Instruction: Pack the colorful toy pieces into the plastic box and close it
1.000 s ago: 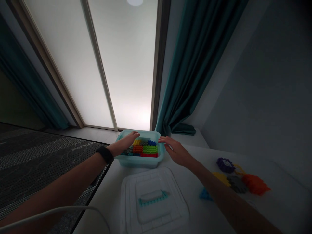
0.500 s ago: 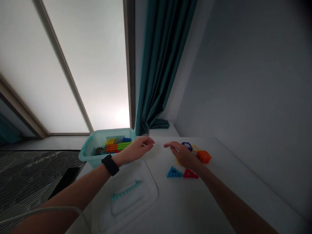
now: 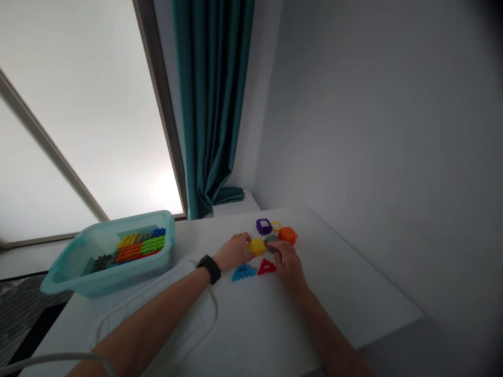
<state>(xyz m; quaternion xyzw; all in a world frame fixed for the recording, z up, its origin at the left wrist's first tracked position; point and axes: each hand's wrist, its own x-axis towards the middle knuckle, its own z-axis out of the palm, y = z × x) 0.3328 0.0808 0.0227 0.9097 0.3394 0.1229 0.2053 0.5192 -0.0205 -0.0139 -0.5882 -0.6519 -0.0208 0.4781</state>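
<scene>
My left hand [image 3: 234,250], with a black band on its wrist, rests on the white table [image 3: 353,283] and its fingertips pinch the edge of a yellow toothed piece [image 3: 258,246]. My right hand [image 3: 288,264] lies just right of it, fingers curled onto a grey toothed piece [image 3: 271,240]. Around them lie a purple piece [image 3: 263,226], an orange piece [image 3: 288,235], a yellow ring [image 3: 276,225], a blue triangle [image 3: 243,272] and a red triangle [image 3: 266,268].
A pale teal tub [image 3: 106,262] holding several coloured toothed bricks stands at the table's left. Its white lid [image 3: 184,319] lies flat under my left forearm. A teal curtain [image 3: 208,104] hangs behind, beside a bright window. A grey wall runs along the right.
Both hands left the tub and moved right across the table to the loose pieces. The view swung right. The left hand now touches the yellow piece, the right the grey one.
</scene>
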